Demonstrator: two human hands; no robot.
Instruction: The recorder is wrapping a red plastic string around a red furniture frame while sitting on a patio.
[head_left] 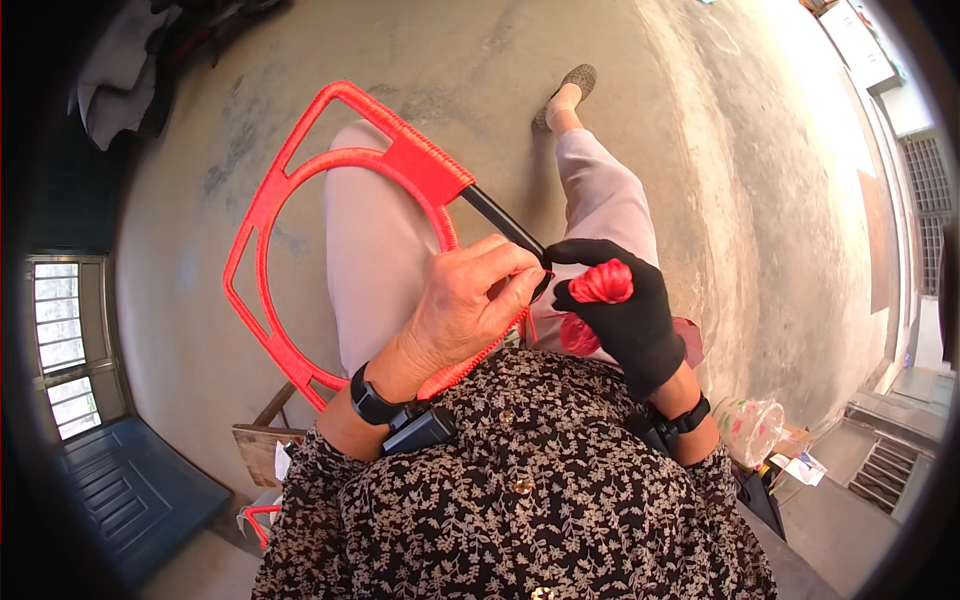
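My bare left hand [468, 312] pinches the red cord-wrapped round frame [330, 240] at its black bar [505, 225]. My black-gloved right hand [625, 310] has its grip clenched on a red cord bundle [602, 282].

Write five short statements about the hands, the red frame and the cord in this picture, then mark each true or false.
1. The right hand wears a black glove. True.
2. The left hand is gloved too. False: it is bare, with a black band at the wrist.
3. The right hand holds a small bundle of red cord. True.
4. The red frame lies flat on the concrete floor. False: it rests across the person's lap.
5. The whole frame is wrapped in red cord. False: a bare black bar still shows near the hands.
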